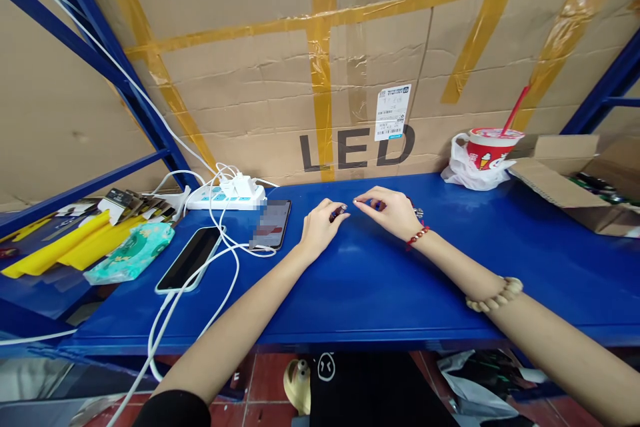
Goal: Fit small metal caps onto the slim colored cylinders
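My left hand (320, 228) is over the middle of the blue shelf top (360, 280), its thumb and fingers closed in a pinch. A small dark, shiny item (337, 213) shows between them, too small to name. Just to the right, my right hand (393, 212) is also pinched, with thumb and forefinger tips pointing at the left hand. Whatever those tips hold is too small to make out. The hands are close but apart. A dark reddish bit shows under the right fingers, and a small silvery piece (419, 212) is seen beside the right wrist.
At left lie two phones, one dark-screened (193, 259) and one lit (280, 223), white cables, a power strip (225, 199), a green tissue pack (133, 250) and yellow packages (95, 240). At right are a red cup (493, 150) and an open cardboard box (555, 180). Taped cardboard (250, 100) stands behind.
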The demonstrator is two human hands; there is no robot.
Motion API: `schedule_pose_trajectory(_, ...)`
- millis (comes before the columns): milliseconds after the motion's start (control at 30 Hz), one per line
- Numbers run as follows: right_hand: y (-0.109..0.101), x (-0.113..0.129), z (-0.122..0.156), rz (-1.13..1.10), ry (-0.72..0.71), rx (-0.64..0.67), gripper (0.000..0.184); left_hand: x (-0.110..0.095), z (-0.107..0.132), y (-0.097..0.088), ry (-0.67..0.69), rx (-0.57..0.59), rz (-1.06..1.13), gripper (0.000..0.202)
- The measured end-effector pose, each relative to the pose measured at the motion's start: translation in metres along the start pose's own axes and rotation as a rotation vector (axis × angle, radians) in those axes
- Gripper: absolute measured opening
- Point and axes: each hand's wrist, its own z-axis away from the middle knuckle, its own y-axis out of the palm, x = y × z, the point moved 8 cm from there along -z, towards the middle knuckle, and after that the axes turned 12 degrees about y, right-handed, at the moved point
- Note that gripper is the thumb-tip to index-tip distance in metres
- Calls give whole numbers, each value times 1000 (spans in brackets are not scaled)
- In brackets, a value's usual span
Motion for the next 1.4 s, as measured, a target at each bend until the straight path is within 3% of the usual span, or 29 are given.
schedule_pose_trajectory(267,13,6,4,-24,-47,128,22,-8,0,2,28,59,-72,23)
schedule_pose_trajectory(1000,20,12,8,15,-58,224,21,-11,2,3,37,85,-99,21)
schedule_pose_trajectory(1133,7,12,2,102,-37,171,23,-12,1,1,32,61,-94,22)
schedule_pose_trajectory(1300,-35,-15,-12,194,162,-99,21,-17,1,-1,36,27,-49,22)
schedule_pose_trajectory(1400,-40,-33,-16,276,256,-84,17,-20,1,-3,38,19,-45,21)
